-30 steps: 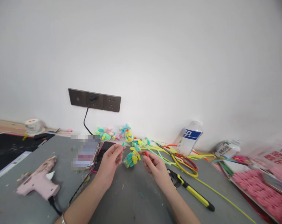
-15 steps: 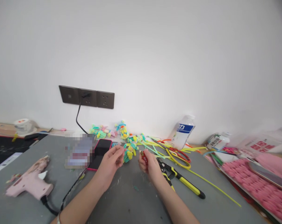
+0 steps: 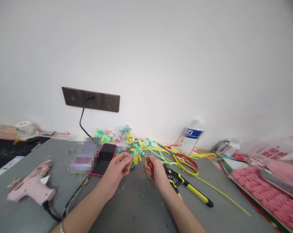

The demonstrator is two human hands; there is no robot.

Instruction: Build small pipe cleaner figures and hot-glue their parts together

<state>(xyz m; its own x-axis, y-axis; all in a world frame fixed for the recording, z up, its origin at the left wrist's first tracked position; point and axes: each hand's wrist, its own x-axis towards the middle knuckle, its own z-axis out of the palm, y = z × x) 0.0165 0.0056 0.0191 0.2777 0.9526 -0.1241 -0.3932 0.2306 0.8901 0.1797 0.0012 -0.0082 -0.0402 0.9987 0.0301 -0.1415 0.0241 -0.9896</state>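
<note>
In the middle of the view, my right hand (image 3: 156,170) is wrapped round a red lighter (image 3: 149,162), its metal top pointing up. My left hand (image 3: 119,165) is closed in a pinch a short way to the left. Anything between those fingertips is too small to make out. Just behind the left fingertips are yellow and teal pipe-cleaner figures (image 3: 137,156). Near my right wrist lie yellow-and-black pliers (image 3: 193,192). Beyond them are scissors (image 3: 188,166) with red and yellow handles, among loose yellow and pale green pipe cleaners (image 3: 222,193).
A pink glue gun (image 3: 33,187) with a black cord lies on the left of the grey mat (image 3: 134,212). A phone (image 3: 104,160) in a pink case rests behind my left arm. At the wall stand a bottle (image 3: 191,137) and a socket panel (image 3: 91,99). Pink knitted material (image 3: 272,191) lies right.
My left hand has shifted slightly right, closer to the lighter. My right hand keeps its grip on the lighter in nearly the same spot. The camera view has moved a little.
</note>
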